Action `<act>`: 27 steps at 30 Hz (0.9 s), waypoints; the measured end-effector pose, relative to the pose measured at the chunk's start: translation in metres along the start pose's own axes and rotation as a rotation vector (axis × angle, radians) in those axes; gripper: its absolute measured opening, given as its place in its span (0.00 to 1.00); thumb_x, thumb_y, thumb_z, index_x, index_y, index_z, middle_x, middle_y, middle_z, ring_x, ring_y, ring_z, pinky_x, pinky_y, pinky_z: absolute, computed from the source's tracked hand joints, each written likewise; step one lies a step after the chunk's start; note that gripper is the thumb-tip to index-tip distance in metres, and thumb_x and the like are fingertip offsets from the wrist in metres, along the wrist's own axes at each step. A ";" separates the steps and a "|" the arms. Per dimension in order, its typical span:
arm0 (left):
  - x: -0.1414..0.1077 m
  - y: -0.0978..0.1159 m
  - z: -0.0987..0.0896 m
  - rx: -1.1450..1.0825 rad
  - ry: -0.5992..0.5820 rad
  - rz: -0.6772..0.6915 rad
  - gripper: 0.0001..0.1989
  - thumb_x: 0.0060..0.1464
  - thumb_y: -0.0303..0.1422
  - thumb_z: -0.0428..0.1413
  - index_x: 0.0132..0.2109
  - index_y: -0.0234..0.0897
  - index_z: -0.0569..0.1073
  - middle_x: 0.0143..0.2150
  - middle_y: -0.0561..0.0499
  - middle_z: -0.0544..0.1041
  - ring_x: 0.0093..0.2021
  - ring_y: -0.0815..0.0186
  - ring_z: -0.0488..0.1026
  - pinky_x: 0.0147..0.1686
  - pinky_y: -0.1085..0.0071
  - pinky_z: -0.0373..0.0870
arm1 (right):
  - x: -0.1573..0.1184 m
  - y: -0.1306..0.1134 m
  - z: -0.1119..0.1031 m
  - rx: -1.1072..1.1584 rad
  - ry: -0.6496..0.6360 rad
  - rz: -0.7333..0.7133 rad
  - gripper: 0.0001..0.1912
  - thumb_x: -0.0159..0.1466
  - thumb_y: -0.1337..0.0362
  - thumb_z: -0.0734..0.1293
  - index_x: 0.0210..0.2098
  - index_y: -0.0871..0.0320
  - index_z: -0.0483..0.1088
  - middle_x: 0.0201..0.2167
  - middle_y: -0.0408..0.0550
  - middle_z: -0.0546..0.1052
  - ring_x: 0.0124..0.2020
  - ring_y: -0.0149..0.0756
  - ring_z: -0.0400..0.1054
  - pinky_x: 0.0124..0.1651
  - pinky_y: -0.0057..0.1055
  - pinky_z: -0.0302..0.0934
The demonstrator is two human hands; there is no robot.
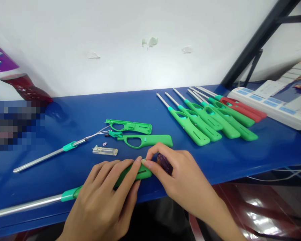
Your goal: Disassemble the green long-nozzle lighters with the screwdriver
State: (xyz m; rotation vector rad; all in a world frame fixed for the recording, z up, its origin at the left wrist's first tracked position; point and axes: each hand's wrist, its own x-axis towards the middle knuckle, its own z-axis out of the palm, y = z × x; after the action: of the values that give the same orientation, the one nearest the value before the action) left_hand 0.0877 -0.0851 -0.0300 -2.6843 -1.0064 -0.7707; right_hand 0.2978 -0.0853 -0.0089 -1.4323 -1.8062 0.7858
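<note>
My left hand (pixel 102 197) is wrapped over a green long-necked gas lighter (pixel 143 173), pressing it near the table's front edge; its metal tube (pixel 27 208) points left. My right hand (pixel 180 167) is closed, thumb and forefinger pinched at the lighter's butt end. Tucked in that palm is a tool with a dark purple translucent handle (pixel 165 164); its tip is hidden. Just beyond lie an opened green lighter shell half (pixel 140 127), another green shell half (pixel 158 140), a clear fuel tank (pixel 105 151), a tiny pale piece (pixel 104 144) and a loose metal tube (pixel 45 156) with wires.
Several green lighters (pixel 190 129) and some red ones (pixel 243 108) lie side by side on the right of the blue table (pixel 85 107). A white power strip (pixel 273 107) sits beyond them. At the back left is a bottle of dark red drink (pixel 27 87), against the white wall.
</note>
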 end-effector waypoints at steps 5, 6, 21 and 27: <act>0.001 0.000 -0.001 -0.002 -0.007 -0.004 0.24 0.63 0.24 0.56 0.66 0.29 0.68 0.52 0.40 0.77 0.49 0.53 0.72 0.48 0.54 0.68 | -0.001 -0.001 0.000 0.006 0.004 -0.004 0.05 0.72 0.58 0.66 0.38 0.49 0.69 0.22 0.31 0.67 0.23 0.26 0.61 0.31 0.28 0.50; 0.001 0.000 -0.001 -0.003 -0.008 -0.005 0.24 0.63 0.24 0.56 0.66 0.30 0.68 0.52 0.40 0.77 0.49 0.53 0.72 0.48 0.54 0.68 | -0.002 -0.001 0.000 0.007 0.004 -0.004 0.05 0.72 0.58 0.66 0.38 0.49 0.69 0.22 0.31 0.67 0.23 0.26 0.61 0.31 0.28 0.50; 0.001 0.001 -0.001 -0.009 -0.021 -0.004 0.25 0.63 0.22 0.56 0.66 0.29 0.67 0.52 0.40 0.77 0.49 0.52 0.72 0.48 0.53 0.67 | -0.001 -0.001 0.000 0.002 -0.005 -0.002 0.05 0.72 0.58 0.65 0.38 0.49 0.69 0.22 0.31 0.68 0.24 0.26 0.62 0.31 0.28 0.50; 0.000 0.001 -0.002 -0.001 -0.015 -0.001 0.25 0.63 0.23 0.56 0.66 0.29 0.68 0.52 0.40 0.77 0.49 0.52 0.72 0.48 0.53 0.68 | -0.001 -0.001 0.000 0.004 -0.005 -0.006 0.05 0.72 0.58 0.65 0.39 0.49 0.69 0.22 0.31 0.67 0.24 0.26 0.62 0.31 0.28 0.50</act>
State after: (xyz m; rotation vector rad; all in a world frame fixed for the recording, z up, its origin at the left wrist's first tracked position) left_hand 0.0876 -0.0860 -0.0284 -2.6948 -1.0111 -0.7518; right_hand 0.2976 -0.0868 -0.0087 -1.4231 -1.8104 0.7906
